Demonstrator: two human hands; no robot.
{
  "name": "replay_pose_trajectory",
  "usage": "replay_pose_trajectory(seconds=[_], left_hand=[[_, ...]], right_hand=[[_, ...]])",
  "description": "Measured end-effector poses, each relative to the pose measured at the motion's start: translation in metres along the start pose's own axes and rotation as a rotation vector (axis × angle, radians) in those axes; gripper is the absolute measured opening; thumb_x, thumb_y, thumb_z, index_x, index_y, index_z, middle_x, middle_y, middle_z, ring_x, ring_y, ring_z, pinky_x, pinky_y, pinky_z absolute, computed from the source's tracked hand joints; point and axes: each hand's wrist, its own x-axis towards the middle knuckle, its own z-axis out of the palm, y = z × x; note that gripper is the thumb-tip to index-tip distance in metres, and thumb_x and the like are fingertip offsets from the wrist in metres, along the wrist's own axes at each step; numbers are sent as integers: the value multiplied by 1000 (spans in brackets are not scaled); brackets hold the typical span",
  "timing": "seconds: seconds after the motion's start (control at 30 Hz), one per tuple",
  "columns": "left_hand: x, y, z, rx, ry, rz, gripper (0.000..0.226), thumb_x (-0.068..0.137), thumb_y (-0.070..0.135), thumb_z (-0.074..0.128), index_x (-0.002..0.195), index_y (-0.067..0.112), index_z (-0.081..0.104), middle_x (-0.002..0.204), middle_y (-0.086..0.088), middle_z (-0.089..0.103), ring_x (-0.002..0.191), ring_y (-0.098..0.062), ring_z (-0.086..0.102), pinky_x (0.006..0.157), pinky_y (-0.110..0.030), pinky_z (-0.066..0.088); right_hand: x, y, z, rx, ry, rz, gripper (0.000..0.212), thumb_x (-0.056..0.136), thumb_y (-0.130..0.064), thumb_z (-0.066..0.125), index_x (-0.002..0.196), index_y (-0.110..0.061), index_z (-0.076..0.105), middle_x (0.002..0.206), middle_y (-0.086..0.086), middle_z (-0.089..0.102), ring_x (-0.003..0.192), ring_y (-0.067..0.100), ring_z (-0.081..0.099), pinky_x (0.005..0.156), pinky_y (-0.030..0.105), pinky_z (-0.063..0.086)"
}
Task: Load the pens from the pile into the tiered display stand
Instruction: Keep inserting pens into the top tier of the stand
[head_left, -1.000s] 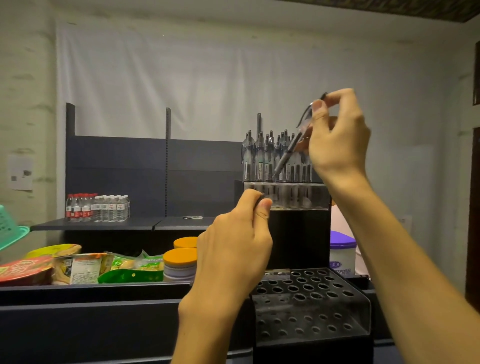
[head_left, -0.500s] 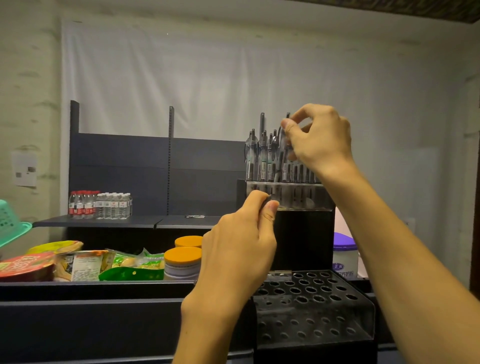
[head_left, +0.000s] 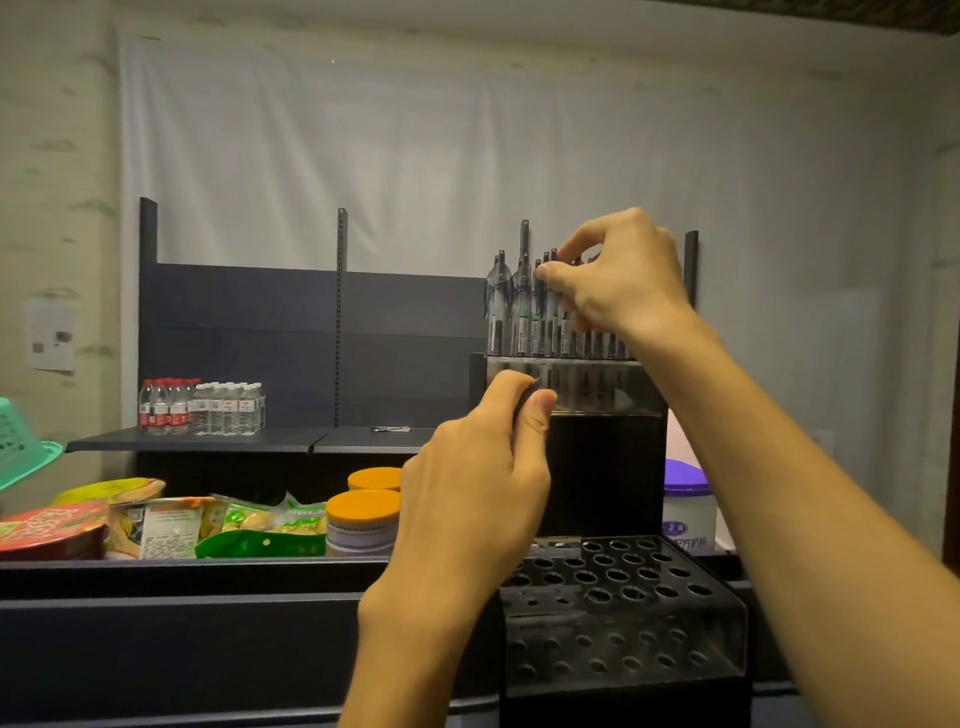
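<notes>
At two o'clock in the head view, a pen (head_left: 555, 291) among the upright pens (head_left: 511, 312) on the display stand (head_left: 623, 597) top tier is pinched by the right hand (head_left: 618, 280). At centre, the left hand (head_left: 483, 483) is curled; its contents cannot be told.

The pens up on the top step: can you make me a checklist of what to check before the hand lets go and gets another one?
1. Right hand has a pen pinched at the top row: ok, thumb and fingers are closed on a pen top.
2. That pen is all the way down in its hole: cannot tell, the hand hides it.
3. Other pens in the top tier stand upright: ok.
4. Left hand is steadying the display stand: cannot tell; it is curled at the top tier's front edge, and something dark shows between thumb and finger.
5. Lower tier has free holes: ok, the holes in view are empty.
</notes>
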Motion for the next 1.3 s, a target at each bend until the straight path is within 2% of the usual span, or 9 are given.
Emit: replay_pose_trajectory(seconds=[0.23,0.4,0.5,0.6,0.7,0.8,0.97,1.17,1.3], left_hand=[[1,-1,3,25,3,5,20,98,50,28,98,39,45,62,9,55,63,-5,55,50,-21,34],[2,1,2,71,-9,-23,21,97,51,28,102,37,43,73,12,59,67,-1,54,55,-17,37],[-1,5,1,112,-40,-42,15,97,49,33,98,36,39,70,13,55,63,0,51,52,-14,31],[-5,7,-1,145,-72,-44,12,98,45,38,96,33,40,69,11,55,62,-2,52,50,-16,30],[-9,9,-2,168,-97,-38,11,98,43,40,97,32,39,70,10,55,63,-3,52,50,-18,32],[-12,10,-2,201,-121,-34,10,97,39,42,101,29,39,74,9,57,64,-5,52,51,-20,36],[-16,13,-4,261,-164,14,12,97,34,43,106,26,41,86,7,62,67,-7,52,53,-19,35],[-21,14,-9,250,-163,46,9,97,28,44,101,24,36,80,8,59,60,-5,49,49,-18,30],[-22,9,-16,166,-99,75,11,96,21,48,100,22,38,79,4,63,63,-9,57,54,-27,48]], right_hand=[[-8,8,2,65,58,-53,34,84,-42,71,108,-19,68,107,9,69,83,30,69,73,45,59],[-34,9,-7,148,40,-68,24,83,-42,71,94,-20,70,86,5,69,76,24,68,71,42,59],[-60,7,-18,239,-75,-50,17,86,-33,71,92,-16,70,80,4,69,61,14,68,59,28,58],[-85,9,-29,348,-238,-10,16,86,-29,70,89,-13,70,72,4,70,50,11,65,47,17,48],[-103,11,-34,426,-367,47,16,83,-29,72,87,-14,72,71,3,72,53,11,66,50,18,49],[-116,16,-35,476,-420,80,15,82,-30,73,88,-16,73,72,1,74,58,10,68,53,16,49],[-131,21,-29,571,-417,177,7,83,-24,74,85,-18,74,74,-1,75,65,5,68,57,15,49],[-145,12,-25,690,-370,204,7,88,-13,68,84,-14,74,76,0,74,65,-1,67,57,11,50],[-146,-2,-10,648,-266,199,11,91,-21,64,84,-21,73,80,-5,74,79,5,69,71,24,56]])
